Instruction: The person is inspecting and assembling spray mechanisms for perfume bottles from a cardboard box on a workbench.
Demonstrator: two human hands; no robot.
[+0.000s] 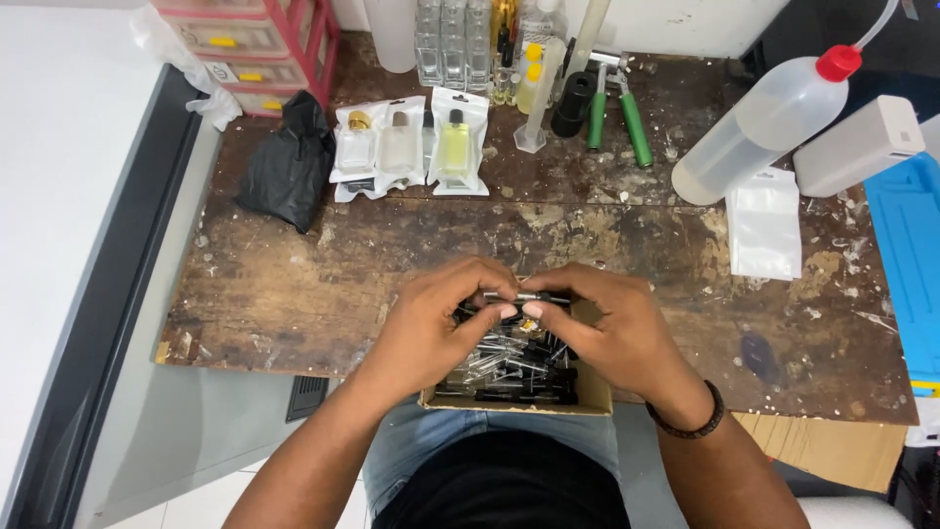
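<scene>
We pinch a small glass vial [526,297] between our left hand [438,328] and right hand [609,328], just above a cardboard box [587,397] of vials at the tabletop's [294,284] near edge.

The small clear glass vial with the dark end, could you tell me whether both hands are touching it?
Touching. The head view shows the small clear glass vial pinched between the fingertips of the left hand and right hand, above the cardboard box.

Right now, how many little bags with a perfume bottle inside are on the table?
3, side by side at the table's back: the left bag, the middle bag and the right bag, with yellowish liquid. Others may be hidden.
</scene>
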